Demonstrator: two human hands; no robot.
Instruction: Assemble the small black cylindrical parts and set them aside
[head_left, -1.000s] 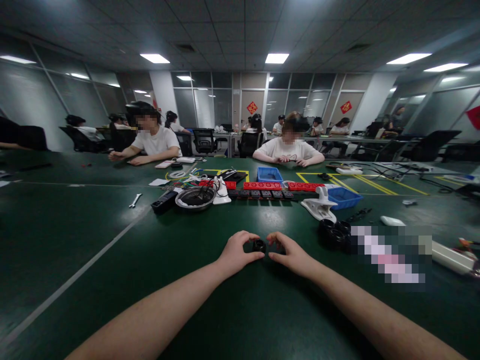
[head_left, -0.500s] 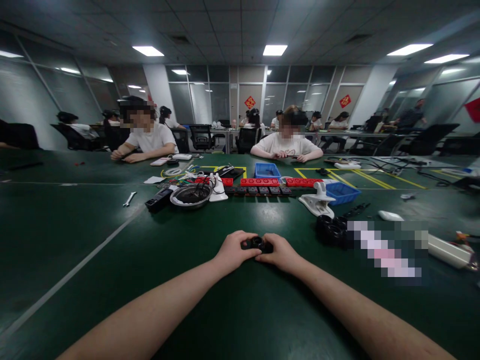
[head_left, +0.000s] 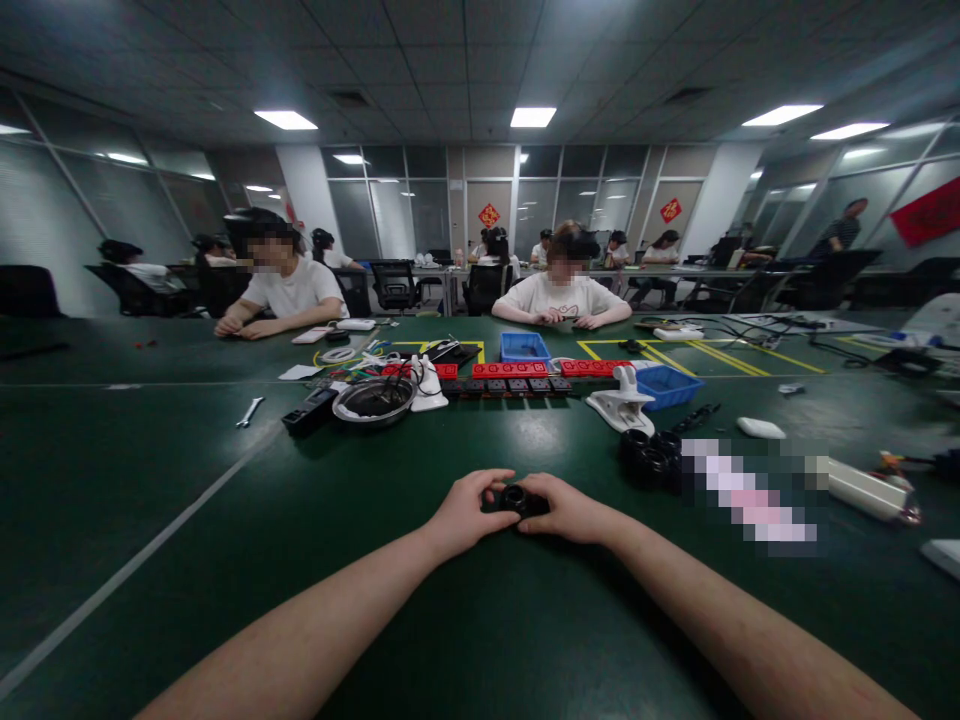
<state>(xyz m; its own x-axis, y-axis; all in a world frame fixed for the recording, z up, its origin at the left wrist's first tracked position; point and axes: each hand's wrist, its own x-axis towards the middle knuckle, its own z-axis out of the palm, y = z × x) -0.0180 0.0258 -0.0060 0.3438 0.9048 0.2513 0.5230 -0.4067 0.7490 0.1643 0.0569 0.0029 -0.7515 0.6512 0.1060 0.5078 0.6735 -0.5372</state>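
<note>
Between my two hands is a small black part with a round, ring-like opening (head_left: 514, 497), low over the green table. My left hand (head_left: 469, 515) curls around its left side, thumb in front and index finger arched over the back. On the other side my right hand (head_left: 566, 508) grips it with thumb and fingers, covering its right end. The part's exact kind cannot be made out. Several black round cups joined together (head_left: 649, 457) lie to the right of my hands.
Beyond my hands stand a metal bowl (head_left: 375, 402), white clip stands (head_left: 624, 405), red socket strips (head_left: 510, 370) and blue bins (head_left: 666, 388). A wrench (head_left: 250, 412) lies left. A beige cylinder (head_left: 866, 492) lies right. Two people sit across the green table (head_left: 360, 640).
My view has turned slightly, so the scene sits further left. My left fingers have loosened and lifted a little around the black part; its left end no longer shows under them.
</note>
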